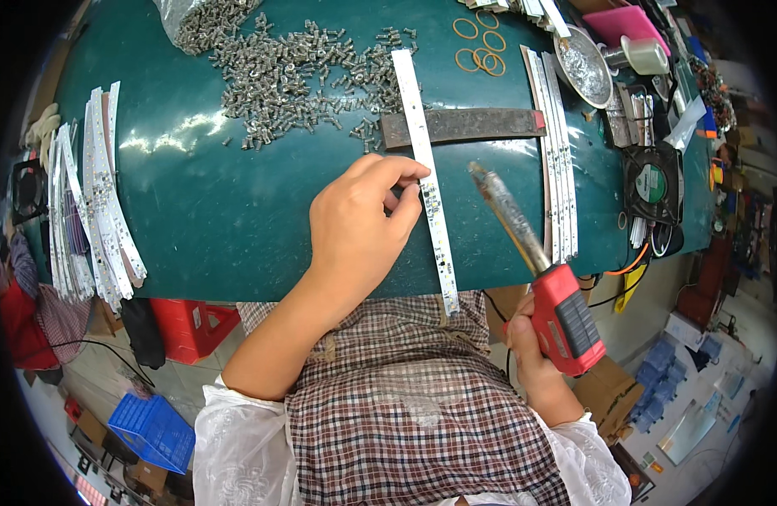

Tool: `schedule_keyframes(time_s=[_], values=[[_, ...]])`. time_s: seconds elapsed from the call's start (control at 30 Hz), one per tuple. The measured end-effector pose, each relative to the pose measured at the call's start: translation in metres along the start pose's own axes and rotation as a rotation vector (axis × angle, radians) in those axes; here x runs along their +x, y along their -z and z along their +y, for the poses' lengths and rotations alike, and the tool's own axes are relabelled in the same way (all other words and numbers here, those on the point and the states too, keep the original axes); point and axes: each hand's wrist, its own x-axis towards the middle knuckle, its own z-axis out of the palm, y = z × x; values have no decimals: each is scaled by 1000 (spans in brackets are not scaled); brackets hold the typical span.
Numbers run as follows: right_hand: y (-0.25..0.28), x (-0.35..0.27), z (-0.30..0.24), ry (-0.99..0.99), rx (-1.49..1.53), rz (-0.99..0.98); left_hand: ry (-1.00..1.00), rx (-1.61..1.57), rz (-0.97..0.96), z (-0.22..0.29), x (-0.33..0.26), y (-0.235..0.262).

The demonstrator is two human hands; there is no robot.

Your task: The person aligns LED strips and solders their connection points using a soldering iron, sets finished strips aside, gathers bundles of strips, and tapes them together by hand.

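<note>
A worker's left hand [367, 211] pinches a narrow white strip [431, 181] by its left edge, thumb and forefinger drawn close, while the right hand [534, 346] grips the red-and-black handle of a soldering iron [557, 295]. The strip crosses over a dark flat bar [481, 126] near the bar's left end; whether the two touch cannot be told. The iron's tip points up on the near side of the bar, apart from the strip. Small metal pieces [287, 72] spread across the green surface [237, 219] beyond and left of the bar, rubber bands [481, 59] lie beyond it, and more white strips [559, 160] lie just by its red right end. Farther right of the bar stands a black fan [631, 181]; a strip bundle [102, 185] lies well to its left.
</note>
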Motion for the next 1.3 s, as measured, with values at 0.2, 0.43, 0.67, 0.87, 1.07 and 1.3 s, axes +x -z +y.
schedule_keyframes(time_s=[0.2,0.43,0.67,0.87,1.07,1.3], values=[[-12,5,-7,103,-63,-107,-6,13,-11,0,0,0],[-16,11,-7,61,-6,-144,-23,8,1,-1,1,-1],[-7,6,-5,101,-70,-77,-14,5,1,1,1,-2],[11,47,-15,144,205,472,4,4,-12,1,1,-2],[43,122,13,449,-520,576,38,9,-17,3,1,1],[28,150,23,395,-828,532,-31,10,-35,3,-3,5]])
